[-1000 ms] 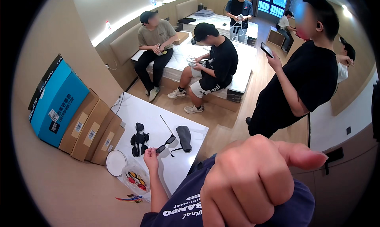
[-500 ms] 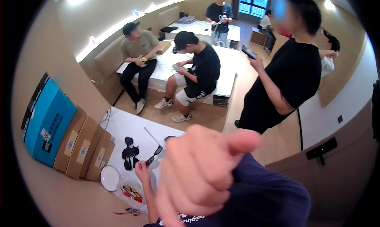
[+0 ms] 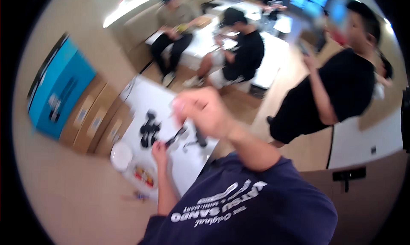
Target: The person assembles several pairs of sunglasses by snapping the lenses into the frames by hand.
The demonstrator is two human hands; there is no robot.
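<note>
My left hand is closed on a pair of black sunglasses, held low over the white table. In front of it and higher up is my right hand, blurred, with its fingers curled in. Whether anything small is pinched there cannot be made out. Several pairs of black glasses lie in a bunch left of the sunglasses. Partly under my right hand, another dark object rests on the table, its kind unclear.
A round white container and a clear bag with red and yellow items stand near the table's left edge. Brown cartons and a blue box are beyond. A person in black stands at right; others sit on a bed.
My right hand has drawn back from close to the camera to above the table, its thumb side now turned left. The view has shifted and blurred. My left hand keeps the sunglasses.
</note>
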